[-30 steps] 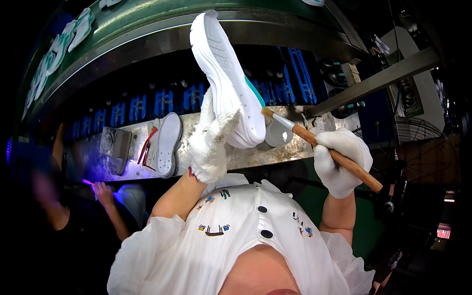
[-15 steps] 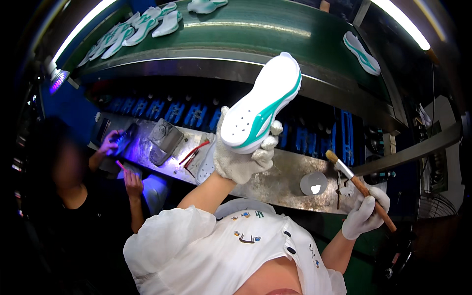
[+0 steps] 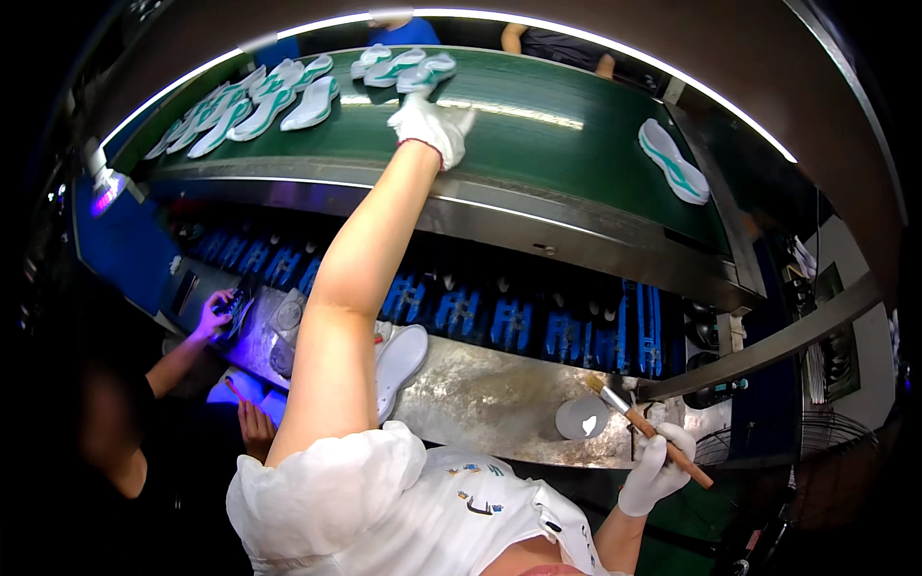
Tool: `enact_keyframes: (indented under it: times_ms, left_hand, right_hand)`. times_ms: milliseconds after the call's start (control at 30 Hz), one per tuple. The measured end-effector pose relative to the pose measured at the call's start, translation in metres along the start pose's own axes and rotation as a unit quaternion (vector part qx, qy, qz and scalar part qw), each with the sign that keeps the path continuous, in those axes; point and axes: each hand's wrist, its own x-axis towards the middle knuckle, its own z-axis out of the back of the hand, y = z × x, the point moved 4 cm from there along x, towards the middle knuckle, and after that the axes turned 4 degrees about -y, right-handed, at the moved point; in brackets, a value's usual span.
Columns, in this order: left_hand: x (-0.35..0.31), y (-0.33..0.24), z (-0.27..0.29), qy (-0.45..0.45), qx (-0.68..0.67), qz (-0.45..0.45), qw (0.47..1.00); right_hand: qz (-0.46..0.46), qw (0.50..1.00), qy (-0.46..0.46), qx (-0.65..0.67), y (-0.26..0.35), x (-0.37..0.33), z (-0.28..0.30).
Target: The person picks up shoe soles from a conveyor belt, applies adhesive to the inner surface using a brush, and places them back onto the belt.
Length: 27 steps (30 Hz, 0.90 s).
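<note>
Head view: the gloved right hand (image 3: 658, 470) is closed around the wooden handle of a paintbrush (image 3: 642, 420), with the bristles directed away from the fingers, toward the upper left. A white cup (image 3: 581, 420) stands on the metal bench (image 3: 485, 384), left of these fingers and near the bristles. Farther left of them, a plain white sole (image 3: 403, 360) lies on the bench beside the left forearm (image 3: 355, 259). Beyond the right fingers, blue fixtures (image 3: 509, 324) form a row. Past this row, the gloved left hand (image 3: 432, 130) extends over the green belt (image 3: 547, 149), thumb spread; its fingertips are at the near end of a white-and-green shoe sole (image 3: 427, 72). Finger opening and grip cannot be determined. Two similar soles (image 3: 392, 70) adjoin it, left of the left fingers; a larger group (image 3: 261, 115) lies farther left, and a single sole (image 3: 674, 163) lies well apart to their right
</note>
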Motion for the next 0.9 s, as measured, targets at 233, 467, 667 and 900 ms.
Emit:
enact_keyframes:
  times_ms: [233, 467, 667, 900]
  left_hand:
    - [-0.023, 0.142, -0.095, 0.203, 0.777, -0.268, 0.532]
    - [-0.047, 0.287, -0.153, 0.3, 0.781, -0.448, 0.314]
    - [-0.056, 0.22, -0.137, 0.212, 0.856, -0.377, 0.281]
    - [-0.021, 0.001, -0.013, 0.164, 0.727, -0.56, 0.361]
  right_hand:
    - [-0.107, 0.993, -0.052, -0.013, -0.02, -0.013, 0.029]
    - [-0.168, 0.98, -0.102, -0.015, -0.022, -0.032, 0.048]
    - [-0.232, 0.965, -0.114, -0.038, -0.032, -0.041, 0.063]
    - [-0.217, 0.975, -0.046, -0.02, -0.047, -0.044, 0.043]
